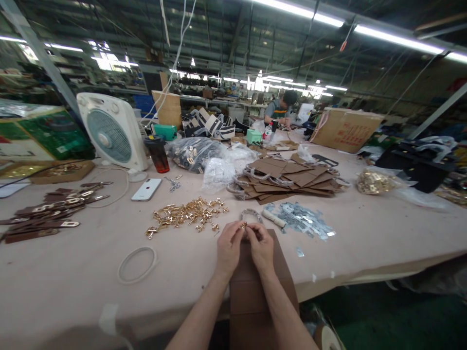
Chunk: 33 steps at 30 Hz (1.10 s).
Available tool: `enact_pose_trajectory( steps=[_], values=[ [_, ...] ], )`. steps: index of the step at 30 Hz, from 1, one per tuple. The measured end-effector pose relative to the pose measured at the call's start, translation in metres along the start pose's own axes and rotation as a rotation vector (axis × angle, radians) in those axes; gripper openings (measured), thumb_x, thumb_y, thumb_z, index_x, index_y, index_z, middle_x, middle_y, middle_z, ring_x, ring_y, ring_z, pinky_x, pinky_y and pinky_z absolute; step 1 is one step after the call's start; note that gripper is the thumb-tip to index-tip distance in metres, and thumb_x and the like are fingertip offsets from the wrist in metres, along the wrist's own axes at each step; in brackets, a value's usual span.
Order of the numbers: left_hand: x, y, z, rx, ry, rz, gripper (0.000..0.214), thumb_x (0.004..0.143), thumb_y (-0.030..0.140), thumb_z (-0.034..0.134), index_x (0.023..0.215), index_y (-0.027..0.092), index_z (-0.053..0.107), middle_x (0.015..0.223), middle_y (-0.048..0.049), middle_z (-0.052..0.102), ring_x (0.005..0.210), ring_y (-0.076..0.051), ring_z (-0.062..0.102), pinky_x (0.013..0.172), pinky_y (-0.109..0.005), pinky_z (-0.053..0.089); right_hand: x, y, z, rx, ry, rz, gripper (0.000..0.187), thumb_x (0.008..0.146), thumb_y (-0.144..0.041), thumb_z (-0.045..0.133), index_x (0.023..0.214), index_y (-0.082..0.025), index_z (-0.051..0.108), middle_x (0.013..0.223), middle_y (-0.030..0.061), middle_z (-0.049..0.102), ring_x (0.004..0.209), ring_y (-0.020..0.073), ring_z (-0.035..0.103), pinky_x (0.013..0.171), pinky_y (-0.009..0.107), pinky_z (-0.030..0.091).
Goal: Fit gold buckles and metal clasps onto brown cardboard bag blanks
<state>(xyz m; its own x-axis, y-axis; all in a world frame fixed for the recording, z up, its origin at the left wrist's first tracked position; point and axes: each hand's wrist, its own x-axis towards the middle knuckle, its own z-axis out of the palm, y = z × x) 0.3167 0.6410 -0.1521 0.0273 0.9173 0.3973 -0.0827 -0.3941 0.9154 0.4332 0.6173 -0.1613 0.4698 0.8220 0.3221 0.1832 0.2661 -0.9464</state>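
Observation:
My left hand (229, 245) and my right hand (261, 244) meet over the far end of a brown bag panel (248, 291), which hangs over the table's front edge. Between the fingertips of both hands sits a small gold metal clasp (244, 225); both are pinched closed on it. A wrapped handle (251, 212) loops out just beyond my fingers. To the left lies a loose heap of gold clasps (186, 212). On the right, thin silver metal plates (304, 219) are spread beside a pale roll (273, 218).
Stacked brown panels (292, 175) lie behind the plates. A white phone (146, 189), a dark cup (157, 154) and a box fan (111, 131) stand left. Brown straps (47, 209) and a tape ring (137, 265) lie nearer. A co-worker (279, 111) sits far back.

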Motion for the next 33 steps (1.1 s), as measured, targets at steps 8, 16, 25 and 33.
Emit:
enact_pose_trajectory(
  steps=[8, 16, 25, 33],
  values=[
    [0.001, -0.003, 0.000, 0.050, 0.026, -0.092, 0.024, 0.094, 0.037, 0.069, 0.112, 0.024, 0.080, 0.110, -0.0082, 0.077, 0.103, -0.024, 0.070, 0.097, -0.035, 0.055, 0.000, -0.006, 0.000, 0.005, -0.097, 0.019, 0.021, 0.096, -0.042, 0.065, 0.097, -0.021, 0.066, 0.092, 0.0036, 0.069, 0.085, 0.0206, 0.066, 0.082, 0.032, 0.054],
    [0.001, -0.015, 0.001, -0.082, 0.020, -0.251, 0.036, 0.088, 0.048, 0.075, 0.110, 0.020, 0.080, 0.108, -0.0098, 0.078, 0.085, -0.022, 0.072, 0.080, -0.033, 0.060, -0.001, -0.005, 0.000, -0.084, -0.101, -0.112, 0.014, 0.099, -0.035, 0.059, 0.094, -0.023, 0.064, 0.091, 0.0032, 0.063, 0.085, 0.0198, 0.061, 0.080, 0.032, 0.051],
    [0.004, -0.009, -0.002, -0.069, -0.012, -0.261, 0.037, 0.089, 0.049, 0.073, 0.109, 0.019, 0.080, 0.106, -0.0090, 0.079, 0.084, -0.021, 0.071, 0.081, -0.033, 0.059, -0.003, -0.015, 0.001, -0.161, -0.082, -0.259, 0.013, 0.100, -0.028, 0.057, 0.091, -0.024, 0.065, 0.094, 0.0050, 0.064, 0.091, 0.0213, 0.061, 0.085, 0.034, 0.051],
    [0.002, -0.002, -0.004, 0.024, -0.046, -0.086, 0.028, 0.097, 0.044, 0.066, 0.113, 0.025, 0.079, 0.116, -0.0077, 0.076, 0.109, -0.023, 0.069, 0.101, -0.035, 0.054, 0.000, -0.015, -0.005, -0.030, -0.062, -0.171, 0.018, 0.099, -0.035, 0.063, 0.104, -0.024, 0.076, 0.106, 0.0070, 0.073, 0.102, 0.0225, 0.067, 0.095, 0.037, 0.053]
  ],
)
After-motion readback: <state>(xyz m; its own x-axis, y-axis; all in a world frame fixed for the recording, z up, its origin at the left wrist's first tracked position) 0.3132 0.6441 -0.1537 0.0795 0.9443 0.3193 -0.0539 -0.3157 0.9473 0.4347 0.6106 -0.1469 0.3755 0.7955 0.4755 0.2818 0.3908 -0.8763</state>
